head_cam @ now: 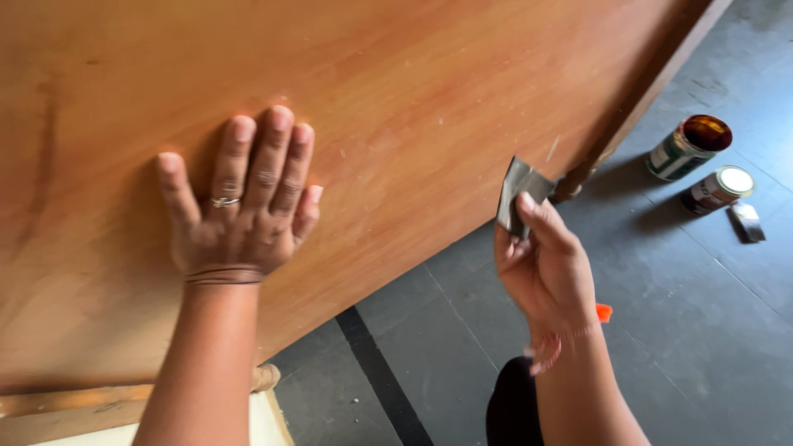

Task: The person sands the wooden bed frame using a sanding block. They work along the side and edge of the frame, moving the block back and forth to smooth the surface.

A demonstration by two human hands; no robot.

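Observation:
My left hand (244,202) lies flat, fingers spread, on a large orange-brown wooden board (396,91) that fills the upper left of the view. A ring sits on one finger and a thin band circles the wrist. My right hand (545,264) is off the board's lower edge, above the floor, pinching a small folded piece of grey sandpaper (519,194) between thumb and fingers. The sandpaper is close to the board's edge but apart from it.
Two open tins stand on the dark grey tiled floor at the right, one with dark brown liquid (690,147), one with a pale top (717,190). A small flat metal piece (747,221) lies beside them. The board's dark leg (578,177) meets the floor.

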